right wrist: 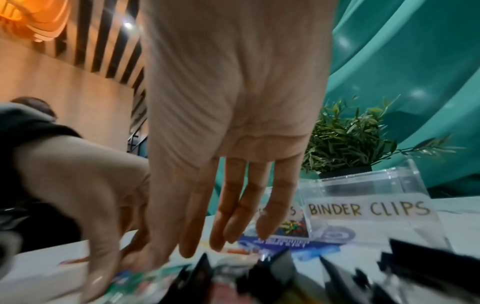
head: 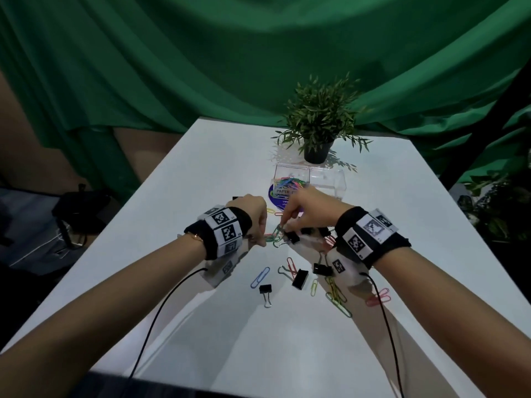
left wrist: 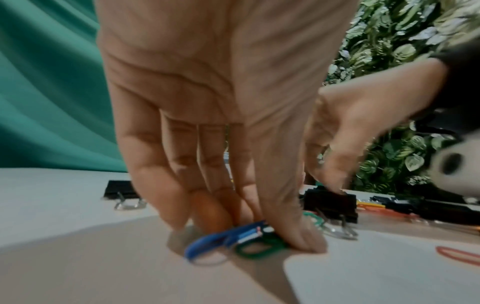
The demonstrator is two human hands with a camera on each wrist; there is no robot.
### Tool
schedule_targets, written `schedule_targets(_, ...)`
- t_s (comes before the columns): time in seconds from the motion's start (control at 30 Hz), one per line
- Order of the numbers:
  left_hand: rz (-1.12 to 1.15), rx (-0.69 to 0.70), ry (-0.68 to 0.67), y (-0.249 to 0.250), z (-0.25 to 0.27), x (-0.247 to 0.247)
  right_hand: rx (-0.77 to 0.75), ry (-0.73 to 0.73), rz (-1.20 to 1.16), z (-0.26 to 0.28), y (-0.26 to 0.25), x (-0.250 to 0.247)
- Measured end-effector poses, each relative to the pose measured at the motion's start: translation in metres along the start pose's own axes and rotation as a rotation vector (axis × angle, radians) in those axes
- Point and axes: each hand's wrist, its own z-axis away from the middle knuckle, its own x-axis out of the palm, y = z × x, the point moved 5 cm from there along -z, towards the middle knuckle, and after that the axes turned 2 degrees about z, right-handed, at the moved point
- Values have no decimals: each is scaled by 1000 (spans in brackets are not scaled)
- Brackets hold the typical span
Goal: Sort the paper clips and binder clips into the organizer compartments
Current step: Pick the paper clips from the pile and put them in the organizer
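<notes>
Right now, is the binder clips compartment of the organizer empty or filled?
Empty. The compartment labelled BINDER CLIPS shows only clear walls, while the paper clips compartment beside it holds coloured clips.

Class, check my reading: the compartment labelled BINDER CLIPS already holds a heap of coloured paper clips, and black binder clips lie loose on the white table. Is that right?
Not quite. In the head view the coloured paper clips fill the other compartment; the BINDER CLIPS compartment looks empty in the right wrist view. Black binder clips do lie loose on the white table.

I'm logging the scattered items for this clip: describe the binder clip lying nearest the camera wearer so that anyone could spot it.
Start at the white table and find the scatter of clips on the near side of both hands. The nearest binder clip lies at its near-left edge, just nearer than a blue paper clip. Unlike the other black binder clips, it lies alone, its silver wire handles pointing toward the wearer.
</notes>
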Motion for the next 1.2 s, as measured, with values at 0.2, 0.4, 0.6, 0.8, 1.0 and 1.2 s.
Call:
schedule_targets(0.2,112,20,29,-12,-6,-1,2,-145,60,35,1,11)
schedule_targets(0.4,-23,106,19,-2,-10,-5,117,36,16,43,25,-11)
schedule_targets(0.6,-174,226,-127,17,-5,14,134,-69,185,25,23,13)
schedule_targets(0.8,-238,259,-95,20,-3,18,59,-50,156,41,21,11)
schedule_targets(1.0,-346,301,-45,26,8,18,115,-1,121,56,34,5)
schedule_targets(1.2,-165,272,97,34,18,12,122,-89,172,35,22,23)
